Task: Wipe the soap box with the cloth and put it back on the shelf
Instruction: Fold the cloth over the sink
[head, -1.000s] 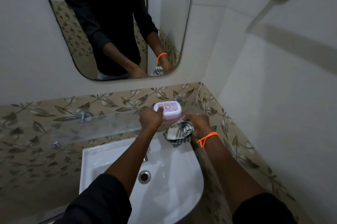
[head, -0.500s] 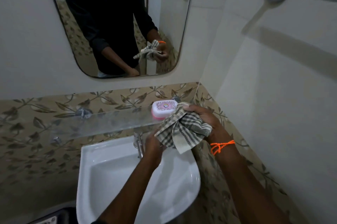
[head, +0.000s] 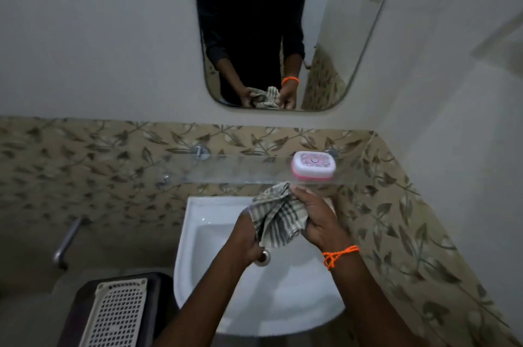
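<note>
The pink and white soap box (head: 313,164) rests on the glass shelf (head: 243,171), near its right end, with no hand on it. Below it, over the basin, a checked grey and cream cloth (head: 278,213) is bunched between both hands. My left hand (head: 245,239) grips its lower left part. My right hand (head: 317,219), with an orange thread at the wrist, grips its right side. Both hands sit a little below and in front of the shelf edge.
A white washbasin (head: 215,290) lies under the hands, its drain partly hidden by my left hand. A mirror (head: 325,35) hangs above the leaf-patterned tile band. A dark bin with a cream perforated lid (head: 116,315) stands at lower left, beside a metal pipe (head: 66,242).
My left hand let go of the soap box, which now stands alone on the shelf. Both hands drew back and down over the basin and now hold the cloth together.
</note>
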